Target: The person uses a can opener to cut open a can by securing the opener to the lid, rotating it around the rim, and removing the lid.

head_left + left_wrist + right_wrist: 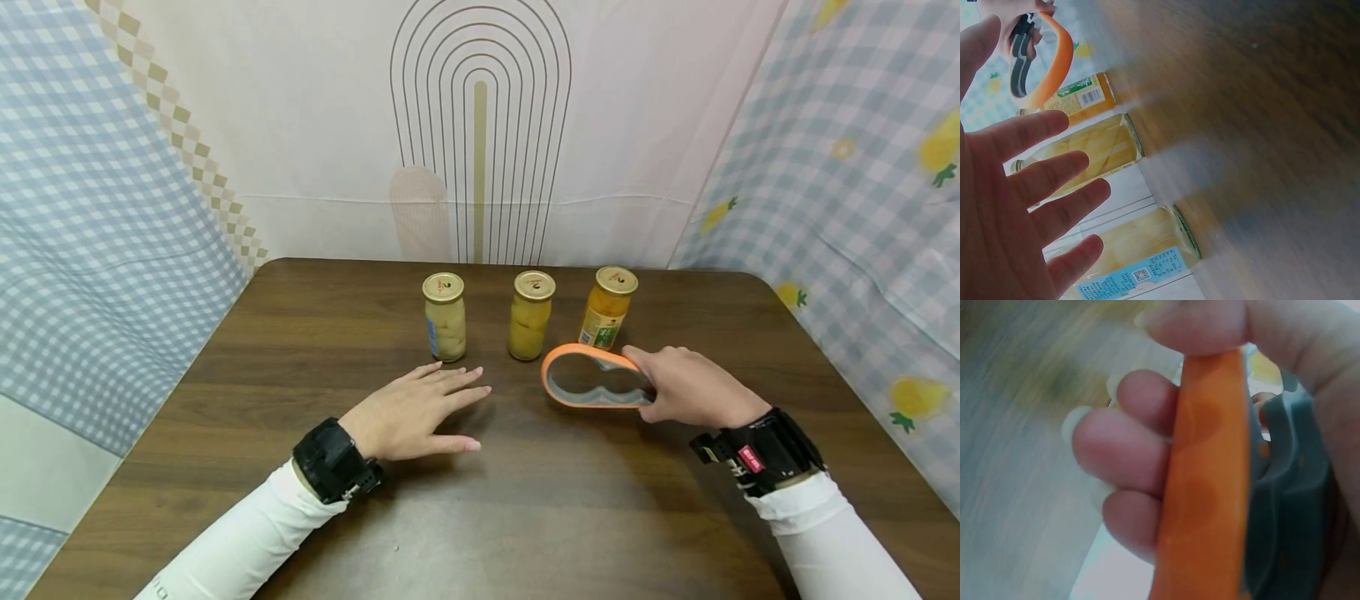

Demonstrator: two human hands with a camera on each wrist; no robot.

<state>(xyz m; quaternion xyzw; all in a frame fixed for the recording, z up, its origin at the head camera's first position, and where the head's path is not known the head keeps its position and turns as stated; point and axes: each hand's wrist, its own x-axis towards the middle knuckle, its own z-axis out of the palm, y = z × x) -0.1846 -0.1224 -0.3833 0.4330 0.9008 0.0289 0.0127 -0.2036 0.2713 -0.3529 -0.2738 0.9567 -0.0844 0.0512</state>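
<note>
My right hand (693,387) grips one end of an orange and grey jar opener (555,379), its looped end pointing left above the table. In the right wrist view, fingers and thumb wrap around the opener's orange band (1207,475). My left hand (420,412) is spread with straight fingers, holding nothing, just in front of the left jar. Three glass jars with gold lids stand in a row: a pale jar (447,321) with a blue label, a yellowish jar (530,321) in the middle, and an orange jar (606,308) at right, its lower part close behind the opener.
The jars stand toward the back of a dark wooden table (510,517). Behind it hangs a pale curtain (315,125) with arch lines; blue checked cloth (847,183) hangs at both sides.
</note>
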